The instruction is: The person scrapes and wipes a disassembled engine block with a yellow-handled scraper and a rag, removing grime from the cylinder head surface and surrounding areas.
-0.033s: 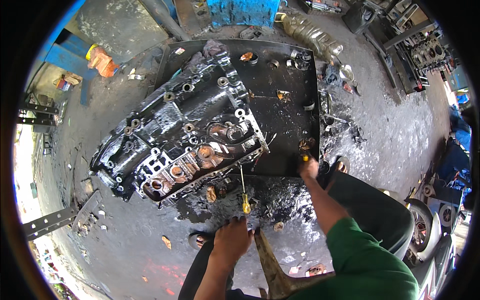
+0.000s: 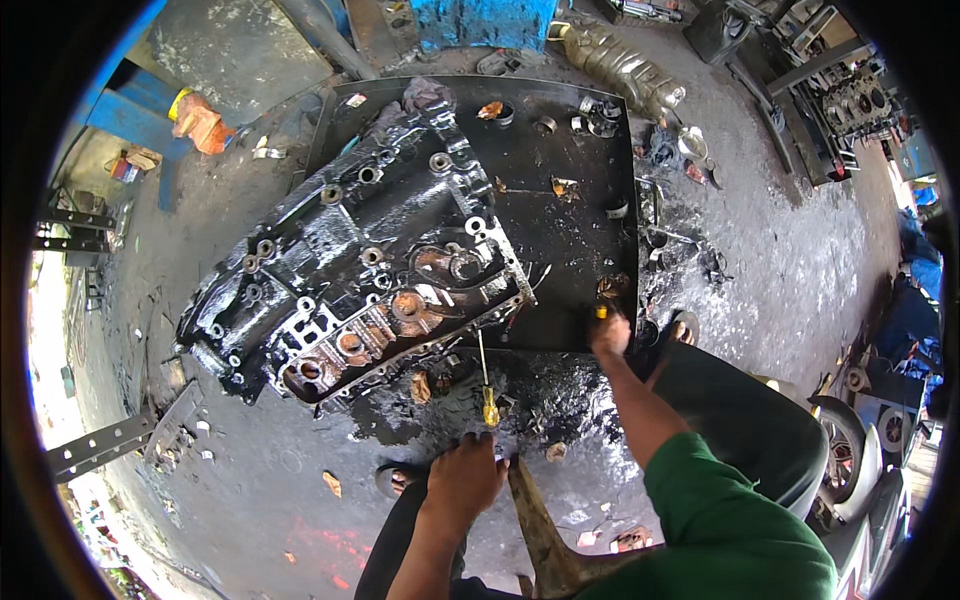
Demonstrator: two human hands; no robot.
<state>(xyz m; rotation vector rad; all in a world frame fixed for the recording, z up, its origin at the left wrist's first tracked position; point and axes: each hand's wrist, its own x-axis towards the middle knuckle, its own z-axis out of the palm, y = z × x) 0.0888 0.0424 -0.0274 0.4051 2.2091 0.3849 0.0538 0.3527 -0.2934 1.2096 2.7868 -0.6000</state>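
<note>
A large oily cast-metal engine cover (image 2: pixel 350 250) lies on a dark metal tray (image 2: pixel 570 240), overhanging its left side. My right hand (image 2: pixel 611 337) is closed on a small yellow-handled tool (image 2: pixel 601 312) at the tray's near right corner; the fingers are blurred and the tool's far end is not clear. Around it sit dark oily scraps (image 2: pixel 612 287). My left hand (image 2: pixel 464 474) rests over my left knee with its fingers laid forward, fingertips partly hidden. Just beyond those fingers, apart from them, a screwdriver (image 2: pixel 490 408) with a clear yellow handle leans against the casting's lower edge.
Metal rings (image 2: pixel 598 122) and small scraps lie on the tray. A crumpled plastic bottle (image 2: pixel 625 68) and a blue box (image 2: pixel 487 25) stand beyond it. A perforated metal bar (image 2: pixel 103 445) lies at left. A motorcycle wheel (image 2: pixel 842 450) is behind my right leg.
My right hand, with the yellow-handled tool, has shifted slightly left and nearer me. The whole view has moved a little; my left hand stays on the knee.
</note>
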